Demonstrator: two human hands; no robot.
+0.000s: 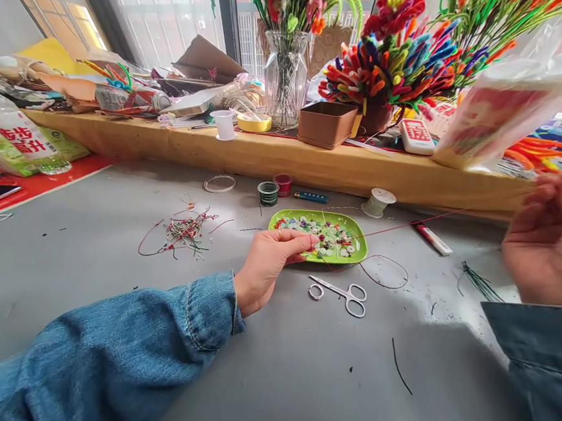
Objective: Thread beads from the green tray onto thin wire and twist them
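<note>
My left hand is closed in a pinch over the near edge of a green tray of mixed small beads. Between its thumb and finger is a thin red cord; whether a bead sits there too, I cannot tell. The cord runs taut up to the right towards my right hand, raised at the right edge with its fingers pinched together. A loose loop of the same thin cord lies right of the tray. Small scissors and a silver ring lie just below the tray.
Behind the tray stand a green spool, a red spool and a white spool. A lighter lies right, cord scraps left. The cluttered ledge holds a glass vase, a brown box and a bagged cup.
</note>
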